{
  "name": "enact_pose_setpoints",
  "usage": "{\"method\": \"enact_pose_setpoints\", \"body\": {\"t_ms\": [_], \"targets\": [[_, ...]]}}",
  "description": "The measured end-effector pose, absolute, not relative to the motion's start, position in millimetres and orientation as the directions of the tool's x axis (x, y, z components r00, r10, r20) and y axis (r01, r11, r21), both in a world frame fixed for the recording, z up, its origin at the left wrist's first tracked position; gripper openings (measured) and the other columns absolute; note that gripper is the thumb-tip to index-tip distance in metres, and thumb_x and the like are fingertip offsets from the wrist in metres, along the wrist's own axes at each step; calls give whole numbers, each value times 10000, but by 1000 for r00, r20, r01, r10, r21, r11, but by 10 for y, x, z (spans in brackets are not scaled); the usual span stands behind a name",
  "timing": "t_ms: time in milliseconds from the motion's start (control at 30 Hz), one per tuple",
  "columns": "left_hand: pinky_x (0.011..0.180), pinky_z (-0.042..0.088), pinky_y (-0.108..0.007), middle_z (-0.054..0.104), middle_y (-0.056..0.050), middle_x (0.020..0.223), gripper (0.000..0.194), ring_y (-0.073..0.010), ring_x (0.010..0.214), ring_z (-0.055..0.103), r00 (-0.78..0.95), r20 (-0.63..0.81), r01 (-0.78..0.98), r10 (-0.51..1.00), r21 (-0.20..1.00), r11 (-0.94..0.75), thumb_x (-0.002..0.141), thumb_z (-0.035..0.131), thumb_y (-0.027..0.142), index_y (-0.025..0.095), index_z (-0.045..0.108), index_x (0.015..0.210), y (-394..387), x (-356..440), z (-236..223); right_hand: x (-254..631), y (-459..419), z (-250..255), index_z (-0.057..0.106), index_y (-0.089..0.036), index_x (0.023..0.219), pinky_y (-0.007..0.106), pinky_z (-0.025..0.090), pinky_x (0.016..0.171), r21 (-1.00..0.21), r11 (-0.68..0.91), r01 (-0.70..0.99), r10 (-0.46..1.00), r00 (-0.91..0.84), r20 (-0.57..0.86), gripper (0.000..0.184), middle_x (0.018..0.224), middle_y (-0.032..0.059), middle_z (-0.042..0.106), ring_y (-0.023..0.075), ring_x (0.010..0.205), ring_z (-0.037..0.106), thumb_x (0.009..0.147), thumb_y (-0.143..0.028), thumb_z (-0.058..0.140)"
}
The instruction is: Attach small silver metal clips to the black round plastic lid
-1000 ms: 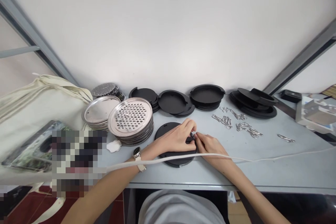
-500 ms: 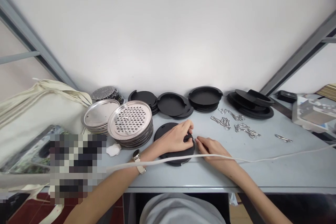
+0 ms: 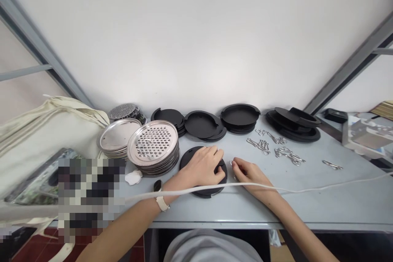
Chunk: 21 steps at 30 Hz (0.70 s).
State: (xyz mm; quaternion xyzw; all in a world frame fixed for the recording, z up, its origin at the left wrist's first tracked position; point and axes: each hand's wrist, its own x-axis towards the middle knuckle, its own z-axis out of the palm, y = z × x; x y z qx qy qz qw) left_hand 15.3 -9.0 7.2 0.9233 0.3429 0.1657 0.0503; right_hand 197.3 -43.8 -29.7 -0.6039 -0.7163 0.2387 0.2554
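A black round plastic disc (image 3: 187,159) with a notched rim lies flat on the table in front of me. My left hand (image 3: 206,166) lies over its right half, fingers curled and closed on the raised part near the edge. Just right of the disc, my right hand (image 3: 249,174) pinches a small bent metal wire clip (image 3: 231,163), whose shiny tip shows past the fingertips. The tip stands slightly apart from the disc's edge. Further right are several loose wire clips (image 3: 258,146) in clusters, with a few more set off by themselves (image 3: 332,165).
Stacked round metal grater plates (image 3: 153,143) and plain metal discs (image 3: 119,135) stand at left. Black round trays (image 3: 240,115) line the wall. A white cable (image 3: 294,190) hangs across my forearms. A cream bag (image 3: 46,127) fills the left side; a white box (image 3: 362,135) stands right.
My right hand has drawn slightly away from the disc's edge, and the wire clip's tip now shows. My left fingers have curled further down over the disc. The view has tilted slightly.
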Motion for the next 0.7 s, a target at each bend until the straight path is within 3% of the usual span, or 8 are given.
{"method": "enact_pose_setpoints", "body": {"t_ms": [167,300,500,700], "targets": [[740,389,-310,553,-46,835,100,-197,795,515,760,238,591,605,137,-795,778,484,253,176,445,827,-8,81,93,1966,-418,-331,311,-217,634,232,270,502,-645,161,747,985,-160,60,281,538,-59,369,106,503,357,885,-336,345],[589,361,-294,559,-21,813,158,-172,667,522,765,177,609,619,113,-785,812,465,340,188,433,838,55,32,68,1966,-415,-329,347,-219,654,240,275,506,-634,158,757,985,-162,52,294,550,-51,411,114,499,381,904,-372,322],[563,354,-291,544,-34,889,92,-165,695,539,827,180,533,532,47,-845,852,420,279,189,425,869,33,15,95,1961,-431,-315,374,-223,672,249,293,515,-615,174,769,982,-183,49,299,557,-40,448,127,504,421,916,-380,303],[581,365,-284,556,-27,869,59,-159,715,544,847,180,496,500,67,-865,846,440,242,187,437,869,-23,52,121,1937,-423,-308,411,-223,692,257,322,528,-593,179,785,980,-193,41,315,598,-15,515,142,529,465,924,-395,284]]}}
